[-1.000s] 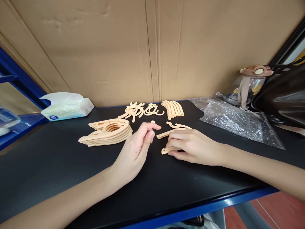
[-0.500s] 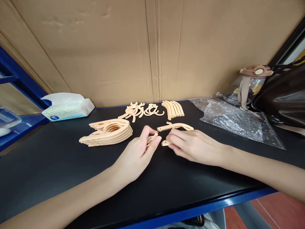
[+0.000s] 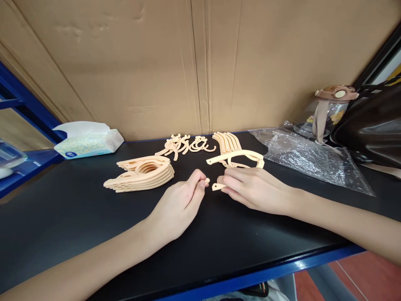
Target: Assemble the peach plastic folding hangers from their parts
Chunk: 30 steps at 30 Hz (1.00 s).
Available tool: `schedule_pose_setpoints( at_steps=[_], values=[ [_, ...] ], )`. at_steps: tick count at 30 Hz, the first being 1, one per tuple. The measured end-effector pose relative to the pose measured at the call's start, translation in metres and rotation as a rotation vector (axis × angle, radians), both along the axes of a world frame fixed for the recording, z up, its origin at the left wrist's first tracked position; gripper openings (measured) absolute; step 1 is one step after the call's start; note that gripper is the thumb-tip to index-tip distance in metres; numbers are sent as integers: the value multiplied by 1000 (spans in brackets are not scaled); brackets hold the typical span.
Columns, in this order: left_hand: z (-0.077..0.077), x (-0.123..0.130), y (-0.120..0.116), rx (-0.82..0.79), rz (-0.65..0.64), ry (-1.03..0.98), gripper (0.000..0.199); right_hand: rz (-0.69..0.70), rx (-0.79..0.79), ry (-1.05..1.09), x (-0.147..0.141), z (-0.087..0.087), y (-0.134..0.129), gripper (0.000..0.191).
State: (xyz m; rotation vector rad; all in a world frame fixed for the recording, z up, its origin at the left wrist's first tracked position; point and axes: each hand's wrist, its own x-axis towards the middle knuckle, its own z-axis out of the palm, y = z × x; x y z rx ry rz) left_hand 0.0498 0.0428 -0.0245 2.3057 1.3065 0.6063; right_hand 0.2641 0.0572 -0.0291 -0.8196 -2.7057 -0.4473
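Note:
My left hand [image 3: 183, 202] pinches a small beige piece [image 3: 207, 181], mostly hidden behind the fingers and thumb. Just to the right, my right hand [image 3: 253, 190] is closed on a beige frame piece [image 3: 236, 157] with curved arms. One arm with a hole at its tip extends above the knuckles, and another holed end pokes out toward my left hand. The small piece and the nearer holed end are slightly apart. Left of my left hand lies a stack of beige frames [image 3: 140, 173].
Loose beige hooks [image 3: 175, 144] and a row of curved beige strips [image 3: 230, 142] lie at the back of the black table [image 3: 238, 246]. A tissue pack [image 3: 90, 142] sits back left; crumpled clear plastic [image 3: 307, 154] and a bottle [image 3: 332, 110] are at the right.
The frame piece in my right hand has turned, so its upper arm stands higher and more of its curve shows. My left hand has drawn slightly left with the small piece.

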Motion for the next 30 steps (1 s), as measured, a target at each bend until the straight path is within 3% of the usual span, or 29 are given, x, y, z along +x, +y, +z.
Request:
schedule_pose_setpoints(
  at_steps=[10,19,30],
  values=[
    [-3,2,0,98,-99,35,28,11,28,38,0,-1,2,27],
    [-4,2,-3,-29,-70,55,25,51,53,80,0,-1,1,29],
    [-3,2,4,47,-150,248,26,86,51,97,1,0,-1,29]
  ],
)
